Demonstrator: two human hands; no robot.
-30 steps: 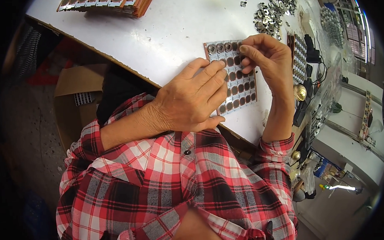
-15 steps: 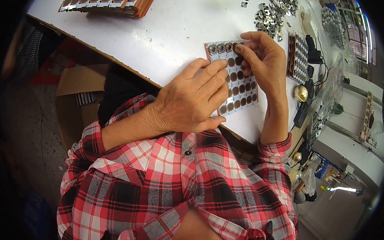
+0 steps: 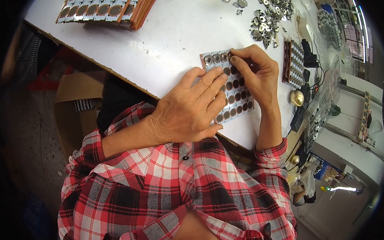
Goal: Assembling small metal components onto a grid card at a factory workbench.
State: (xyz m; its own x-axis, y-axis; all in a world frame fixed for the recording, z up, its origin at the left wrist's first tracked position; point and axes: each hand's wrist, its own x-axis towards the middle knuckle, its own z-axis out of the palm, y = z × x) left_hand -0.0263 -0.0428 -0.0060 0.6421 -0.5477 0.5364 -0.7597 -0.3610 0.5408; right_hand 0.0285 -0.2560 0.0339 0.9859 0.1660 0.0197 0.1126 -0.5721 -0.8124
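Note:
A pale panel of small circuit boards (image 3: 237, 97) with rows of dark round spots lies at the table's near edge. Silvery metal pieces (image 3: 216, 58) sit on several spots of its far row. My left hand (image 3: 187, 105) rests flat across the panel's left side, fingers stretched out and covering part of it. At the far row's right end, my right hand (image 3: 260, 73) has thumb and index finger pinched together against the panel. Whatever is between those fingertips is hidden.
Loose silvery metal pieces (image 3: 265, 26) lie heaped at the far right. A stack of similar panels (image 3: 99, 11) stands far left, another stack (image 3: 293, 63) at right. Nearby are a brass-coloured dome (image 3: 297, 97) and black cables (image 3: 310, 58). An open cardboard box (image 3: 74, 88) is below the table's left edge.
My right index finger has come down from a raised position to meet the thumb at the panel's far row. My left hand stays on the panel. The whole view has shifted slightly.

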